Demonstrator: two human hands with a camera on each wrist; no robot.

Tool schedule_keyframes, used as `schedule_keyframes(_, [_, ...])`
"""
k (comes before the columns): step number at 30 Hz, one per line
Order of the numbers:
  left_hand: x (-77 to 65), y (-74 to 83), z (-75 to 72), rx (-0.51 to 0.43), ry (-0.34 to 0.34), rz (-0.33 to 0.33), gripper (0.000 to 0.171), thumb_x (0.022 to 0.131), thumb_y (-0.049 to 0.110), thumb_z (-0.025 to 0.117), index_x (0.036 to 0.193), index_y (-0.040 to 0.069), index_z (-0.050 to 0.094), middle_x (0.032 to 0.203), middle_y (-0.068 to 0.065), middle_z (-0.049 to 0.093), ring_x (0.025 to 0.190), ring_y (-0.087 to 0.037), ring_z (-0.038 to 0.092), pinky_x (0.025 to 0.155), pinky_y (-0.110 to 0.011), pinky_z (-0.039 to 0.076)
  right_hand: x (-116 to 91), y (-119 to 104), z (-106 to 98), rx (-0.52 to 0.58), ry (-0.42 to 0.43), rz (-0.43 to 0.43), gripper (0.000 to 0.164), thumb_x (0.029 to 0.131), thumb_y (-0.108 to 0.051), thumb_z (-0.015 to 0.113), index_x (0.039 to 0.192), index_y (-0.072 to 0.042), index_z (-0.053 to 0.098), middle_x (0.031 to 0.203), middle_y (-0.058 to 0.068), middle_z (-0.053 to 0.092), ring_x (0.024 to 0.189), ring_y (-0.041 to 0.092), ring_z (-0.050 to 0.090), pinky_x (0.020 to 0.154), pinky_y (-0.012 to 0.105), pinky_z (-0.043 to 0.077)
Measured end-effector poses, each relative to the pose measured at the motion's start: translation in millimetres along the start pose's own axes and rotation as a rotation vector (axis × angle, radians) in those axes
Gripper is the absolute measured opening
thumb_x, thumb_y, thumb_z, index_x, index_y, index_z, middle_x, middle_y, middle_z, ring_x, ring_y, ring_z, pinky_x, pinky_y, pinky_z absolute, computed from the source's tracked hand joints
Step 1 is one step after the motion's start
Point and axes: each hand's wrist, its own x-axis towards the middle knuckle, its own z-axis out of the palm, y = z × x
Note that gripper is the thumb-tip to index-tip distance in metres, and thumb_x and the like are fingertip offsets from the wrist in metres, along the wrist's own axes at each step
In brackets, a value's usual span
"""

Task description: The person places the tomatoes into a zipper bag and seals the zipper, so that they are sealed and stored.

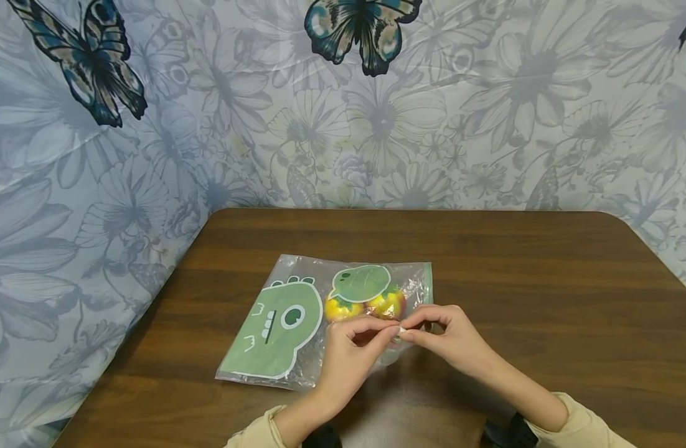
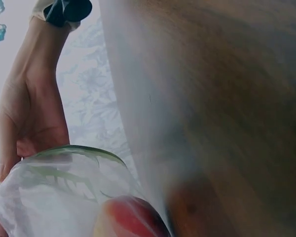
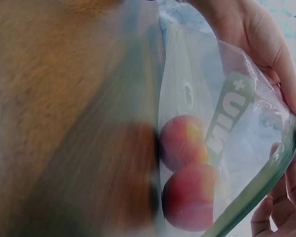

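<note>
A clear plastic zip bag (image 1: 371, 361) with a green cartoon dinosaur print lies on the table, its green-edged side to the right. Two round red-and-yellow fruits (image 1: 386, 305) with green tops are inside; red fruits (image 3: 188, 197) show through the plastic in the right wrist view. My left hand (image 1: 348, 354) pinches the bag's near right edge between thumb and forefinger. Right beside it, my right hand (image 1: 452, 336) pinches the same edge, fingertips almost meeting the left ones. In the left wrist view the right hand (image 2: 37, 108) is at the raised bag edge.
The brown wooden table (image 1: 522, 280) has rounded far corners. Behind and left of it hangs a pale cloth (image 1: 376, 137) printed with flowers and butterflies. Dark camera mounts (image 1: 508, 432) sit at both wrists, by the cream sleeves.
</note>
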Motion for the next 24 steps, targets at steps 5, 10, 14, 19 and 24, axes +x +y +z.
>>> schedule_keyframes(5, [-0.4, 0.3, -0.5, -0.002, 0.012, 0.019, 0.006, 0.083, 0.005, 0.07, 0.086, 0.0, 0.074, 0.083, -0.007, 0.07, 0.07, -0.013, 0.064, 0.061, -0.03, 0.054, 0.3, -2.3, 1.1, -0.034, 0.015, 0.026, 0.017, 0.081, 0.006, 0.068, 0.089, -0.009, 0.073, 0.079, 0.0, 0.066, 0.071, 0.015, 0.057, 0.053, 0.031, 0.043])
schedule_keyframes(10, [0.1, 1.1, -1.0, -0.019, 0.013, 0.034, 0.005, 0.083, 0.002, 0.07, 0.085, 0.001, 0.074, 0.082, -0.009, 0.069, 0.07, -0.014, 0.064, 0.061, -0.031, 0.054, 0.1, -1.3, 0.9, -0.039, 0.011, 0.017, 0.018, 0.081, 0.006, 0.068, 0.089, -0.008, 0.073, 0.08, 0.0, 0.066, 0.073, 0.015, 0.057, 0.057, 0.03, 0.044])
schedule_keyframes(14, [0.0, 2.1, -2.6, -0.035, 0.012, 0.02, 0.005, 0.083, 0.004, 0.07, 0.085, 0.001, 0.074, 0.08, -0.007, 0.069, 0.068, -0.015, 0.065, 0.06, -0.032, 0.054, -0.1, 0.0, -0.5, -0.024, -0.003, -0.007, 0.019, 0.081, 0.008, 0.067, 0.09, -0.008, 0.072, 0.082, 0.002, 0.066, 0.075, 0.016, 0.058, 0.062, 0.029, 0.046])
schedule_keyframes(19, [0.7, 6.9, -5.6, -0.054, 0.02, 0.002, 0.004, 0.082, -0.001, 0.07, 0.084, -0.001, 0.073, 0.08, -0.004, 0.069, 0.066, -0.017, 0.065, 0.059, -0.031, 0.054, 0.3, -0.5, -2.5, 0.008, -0.014, -0.038, 0.019, 0.081, 0.009, 0.067, 0.091, -0.006, 0.072, 0.084, 0.006, 0.067, 0.077, 0.016, 0.059, 0.066, 0.028, 0.049])
schedule_keyframes(24, [2.9, 12.9, -8.9, -0.094, 0.021, -0.012, 0.005, 0.082, -0.001, 0.07, 0.085, -0.006, 0.071, 0.079, -0.007, 0.069, 0.065, -0.019, 0.066, 0.059, -0.031, 0.054, 0.5, -1.8, -5.3, 0.013, -0.019, -0.049, 0.014, 0.082, 0.004, 0.068, 0.092, -0.006, 0.072, 0.084, 0.009, 0.066, 0.078, 0.016, 0.059, 0.069, 0.027, 0.048])
